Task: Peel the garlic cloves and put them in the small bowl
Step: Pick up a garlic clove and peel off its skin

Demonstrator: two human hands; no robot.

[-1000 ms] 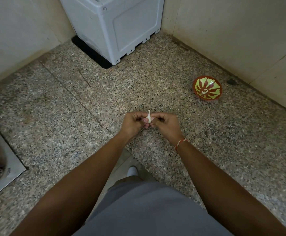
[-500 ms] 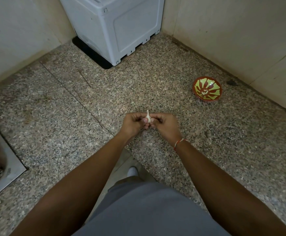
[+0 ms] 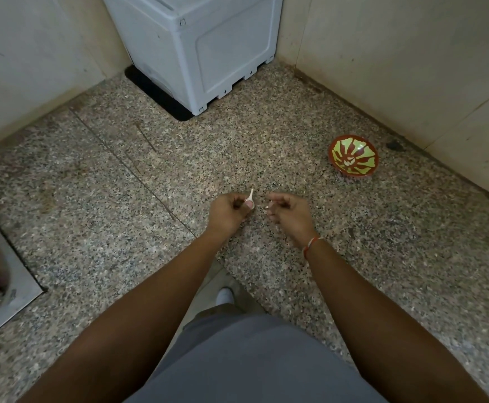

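From the head view, the two hands have been pulled apart. Half a second ago they were pressed close together around the one garlic clove; now a gap of bare table is seen between them.

The garlic clove is pinched in the fingers of the left hand, with its thin white tip sticking up. The fingers of the right hand are curled, and a tiny white bit is pinched at their tips. It looks like a strip of skin, but it is too small to be sure.

So a piece of skin seems to have been torn off. The clove is probably partly peeled, and more skin may need to be taken off before it is dropped in.

The small bowl is seen well apart from the hands, ahead of the right hand and further out to its right. Nothing can be made out inside it.
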